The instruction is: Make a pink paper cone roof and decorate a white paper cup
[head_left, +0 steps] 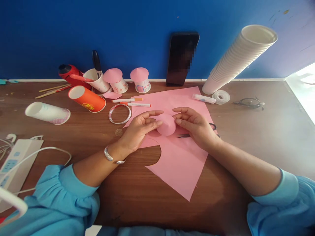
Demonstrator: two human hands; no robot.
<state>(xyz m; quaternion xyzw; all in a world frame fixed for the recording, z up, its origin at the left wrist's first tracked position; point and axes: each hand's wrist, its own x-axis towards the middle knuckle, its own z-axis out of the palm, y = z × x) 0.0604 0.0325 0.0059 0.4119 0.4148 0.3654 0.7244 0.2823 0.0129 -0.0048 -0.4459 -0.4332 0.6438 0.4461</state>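
Note:
A small pink paper cone (167, 125) is held between my two hands above a pink paper sheet (180, 164). My left hand (141, 126) pinches its left edge between thumb and fingers. On the opposite edge, the thumb and fingertips of my right hand (194, 126) grip the paper. The sheet has a curved piece cut out of its left side. Scissors (184, 135) lie on it, partly hidden under my right hand. Just beyond the sheet's left edge are two markers (136, 105) and a ring of tape (119, 113).
Two decorated cups with pink cone tops (139, 80) stand at the back. Left of them are an orange cup (87, 99) and a white cup (48, 112). A phone (182, 59) leans on the wall beside a tall cup stack (236, 60). Eyeglasses (249, 102) lie right, a power strip (18, 164) left.

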